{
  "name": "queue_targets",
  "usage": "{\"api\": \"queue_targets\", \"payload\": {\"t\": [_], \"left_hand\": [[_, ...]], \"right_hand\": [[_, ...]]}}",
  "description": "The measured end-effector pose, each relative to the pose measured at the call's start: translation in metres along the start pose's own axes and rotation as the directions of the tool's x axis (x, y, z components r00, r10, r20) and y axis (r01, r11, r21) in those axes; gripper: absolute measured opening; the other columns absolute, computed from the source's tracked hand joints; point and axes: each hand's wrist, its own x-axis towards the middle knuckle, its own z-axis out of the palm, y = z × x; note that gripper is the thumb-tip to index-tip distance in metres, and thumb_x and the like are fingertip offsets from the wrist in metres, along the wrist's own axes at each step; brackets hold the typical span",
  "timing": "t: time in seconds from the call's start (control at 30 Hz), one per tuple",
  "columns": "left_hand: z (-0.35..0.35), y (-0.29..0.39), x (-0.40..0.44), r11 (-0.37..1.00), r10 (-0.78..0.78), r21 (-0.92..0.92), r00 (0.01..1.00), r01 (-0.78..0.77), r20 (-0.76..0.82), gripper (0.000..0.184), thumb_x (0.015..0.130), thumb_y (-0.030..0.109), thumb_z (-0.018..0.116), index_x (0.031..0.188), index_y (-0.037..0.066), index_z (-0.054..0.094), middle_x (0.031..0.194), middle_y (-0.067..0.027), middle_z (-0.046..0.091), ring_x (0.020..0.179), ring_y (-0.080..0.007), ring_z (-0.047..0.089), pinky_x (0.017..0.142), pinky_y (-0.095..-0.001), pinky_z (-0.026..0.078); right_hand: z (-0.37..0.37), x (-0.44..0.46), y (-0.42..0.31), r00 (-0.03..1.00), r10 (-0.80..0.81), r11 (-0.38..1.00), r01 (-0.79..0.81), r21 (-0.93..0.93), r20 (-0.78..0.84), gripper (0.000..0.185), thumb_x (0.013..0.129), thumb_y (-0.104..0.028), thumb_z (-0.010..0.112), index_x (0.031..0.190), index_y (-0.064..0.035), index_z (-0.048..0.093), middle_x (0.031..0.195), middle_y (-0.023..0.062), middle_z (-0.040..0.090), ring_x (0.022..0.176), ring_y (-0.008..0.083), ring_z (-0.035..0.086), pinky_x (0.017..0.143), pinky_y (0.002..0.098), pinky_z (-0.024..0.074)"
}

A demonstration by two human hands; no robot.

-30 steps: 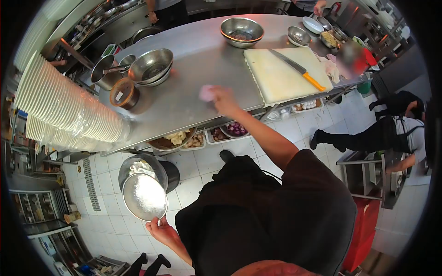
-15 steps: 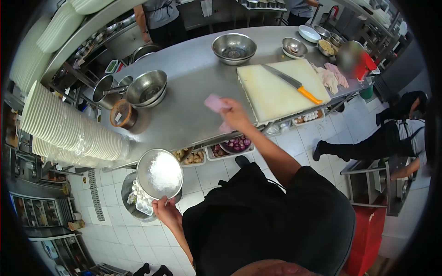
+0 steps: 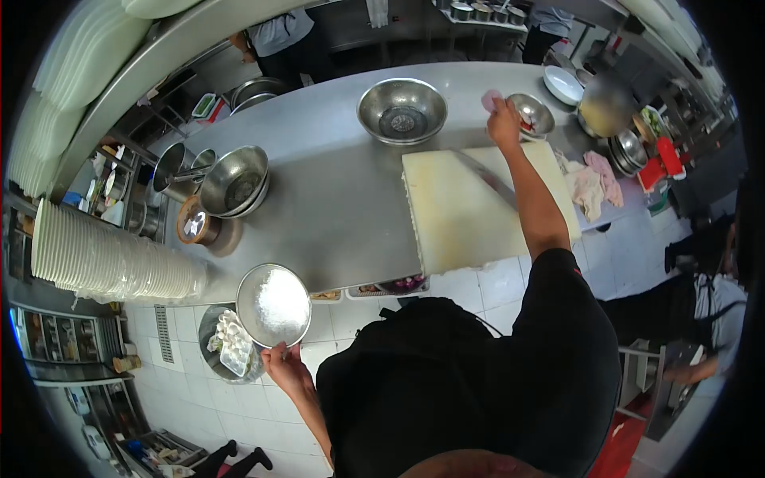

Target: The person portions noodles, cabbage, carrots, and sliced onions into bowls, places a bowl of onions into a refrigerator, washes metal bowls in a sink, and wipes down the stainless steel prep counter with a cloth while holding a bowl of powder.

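My left hand (image 3: pixel 287 370) grips the near rim of a round metal bowl (image 3: pixel 249 319), its fingers closed on it. The bowl is held out past the counter's front edge, and something bright white shows in it. My right hand (image 3: pixel 504 126) reaches over the far side of the counter, closed on a pink cloth (image 3: pixel 491 99). Just right of that hand stands a small metal bowl (image 3: pixel 543 119) with a bit of red in it. Below my right forearm lies a white cutting board (image 3: pixel 446 219) with a knife (image 3: pixel 482 174) on it; the forearm hides the knife's handle.
A large metal bowl (image 3: pixel 402 92) stands mid-counter. Stacked metal bowls (image 3: pixel 235 179), a brown tub (image 3: pixel 197 223) and wrapped white containers (image 3: pixel 119 259) are at left. Cloths (image 3: pixel 594 183) lie right of the board. People stand across the counter (image 3: pixel 335 199) and at right.
My right hand has moved away and to the right with the pink cloth, from the counter's front over to the small metal bowl. My left hand still holds its bowl in nearly the same place.
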Motion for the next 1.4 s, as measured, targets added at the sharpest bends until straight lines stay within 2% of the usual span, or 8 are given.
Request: {"api": "queue_targets", "payload": {"t": [0.27,0.37,0.57,0.67,0.8,0.9,1.17,1.4], "left_hand": [[0.045,-0.023,-0.008,0.999,0.030,0.017,0.997,-0.029,-0.072,0.018,0.078,-0.004,0.054,0.085,0.007,0.043,0.093,-0.0076,0.054,0.083,-0.0214,0.057,0.076,-0.0376,0.054],[0.051,-0.028,-0.011,0.999,0.011,-0.042,0.998,-0.013,-0.059,0.017,0.078,-0.004,0.054,0.084,0.008,0.043,0.091,-0.0076,0.054,0.081,-0.0214,0.057,0.074,-0.0369,0.054],[0.059,-0.027,-0.017,0.997,0.027,-0.064,0.996,-0.032,-0.087,0.016,0.078,-0.004,0.054,0.083,0.007,0.044,0.094,-0.0090,0.055,0.083,-0.0225,0.058,0.077,-0.0368,0.055],[0.053,-0.030,-0.015,0.998,0.014,-0.055,0.992,-0.022,-0.125,0.015,0.078,-0.004,0.053,0.086,0.007,0.046,0.096,-0.0088,0.056,0.083,-0.0220,0.058,0.077,-0.0349,0.055],[0.047,-0.028,-0.014,0.999,0.024,-0.021,0.992,-0.026,-0.124,0.016,0.078,-0.004,0.054,0.090,0.005,0.049,0.098,-0.0080,0.056,0.085,-0.0219,0.059,0.076,-0.0318,0.055],[0.046,-0.029,-0.014,0.999,0.046,-0.014,0.991,-0.048,-0.125,0.016,0.078,-0.004,0.054,0.090,0.005,0.049,0.098,-0.0080,0.056,0.085,-0.0220,0.059,0.075,-0.0311,0.055],[0.077,-0.019,-0.023,0.996,0.054,-0.069,0.993,-0.062,-0.108,0.018,0.077,-0.004,0.055,0.089,0.006,0.046,0.096,-0.0087,0.056,0.082,-0.0210,0.059,0.073,-0.0319,0.057],[0.084,-0.018,-0.026,0.997,0.017,-0.067,0.989,-0.027,-0.147,0.019,0.076,-0.004,0.056,0.085,0.008,0.045,0.082,-0.0025,0.053,0.072,-0.0137,0.056,0.071,-0.0314,0.056]], "right_hand": [[0.042,0.008,0.020,1.000,0.001,0.997,-0.002,0.083,0.015,0.033,0.077,-0.007,0.060,0.110,-0.0034,0.063,0.106,0.0196,0.060,0.092,0.0413,0.060,0.084,0.0474,0.0479],[0.055,0.016,-0.001,0.991,-0.032,0.985,0.009,0.170,0.128,0.035,0.077,-0.007,0.060,0.112,-0.0028,0.064,0.108,0.0201,0.063,0.094,0.0406,0.062,0.083,0.0435,0.0501],[0.099,0.025,-0.037,0.857,0.070,0.747,-0.384,0.543,0.511,0.044,0.078,-0.009,0.059,0.122,-0.0058,0.062,0.105,0.0196,0.068,0.096,0.0277,0.066,0.085,0.0353,0.0504],[0.077,0.027,-0.063,0.812,-0.078,0.784,-0.309,0.539,0.579,0.044,0.079,-0.010,0.059,0.123,-0.0049,0.062,0.102,0.0176,0.068,0.089,0.0246,0.068,0.079,0.0333,0.0517],[0.064,0.034,-0.054,0.885,0.072,0.784,-0.335,0.522,0.460,0.038,0.080,-0.004,0.054,0.117,-0.0066,0.064,0.101,0.0167,0.068,0.077,0.0254,0.069,0.068,0.0377,0.0546],[0.073,0.037,0.012,0.971,-0.231,0.949,0.210,0.235,0.063,0.038,0.077,-0.003,0.057,0.114,-0.0094,0.063,0.102,0.0184,0.066,0.093,0.0340,0.066,0.079,0.0464,0.0519],[0.062,-0.010,0.053,0.921,0.124,0.971,-0.036,-0.237,0.369,0.037,0.078,-0.011,0.055,0.114,-0.0089,0.063,0.108,0.0206,0.064,0.103,0.0391,0.060,0.088,0.0476,0.0473],[0.096,0.003,0.051,0.852,0.347,0.937,-0.328,-0.117,0.392,0.037,0.081,-0.022,0.055,0.115,-0.0112,0.063,0.111,0.0207,0.065,0.105,0.0376,0.061,0.090,0.0446,0.0483]]}}
